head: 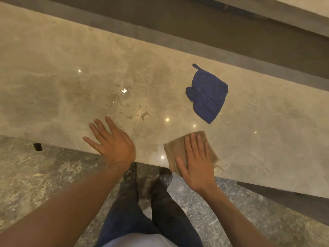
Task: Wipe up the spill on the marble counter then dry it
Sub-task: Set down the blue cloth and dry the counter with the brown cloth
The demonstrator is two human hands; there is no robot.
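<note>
A beige marble counter [62,72] runs across the head view. A clear spill [132,111] of small puddles and droplets glistens near its front edge. My left hand [111,141] lies flat with fingers spread, just left of the puddles, holding nothing. My right hand [195,162] presses flat on a folded tan cloth [175,150] at the counter's front edge, right of the spill. A crumpled blue cloth [207,97] lies further back and to the right, apart from both hands.
The counter's front edge [67,147] runs diagonally under my wrists, with a mottled stone floor [35,175] and my legs below. A small black object [37,147] sits at the edge on the left. A dark ledge [195,24] borders the far side.
</note>
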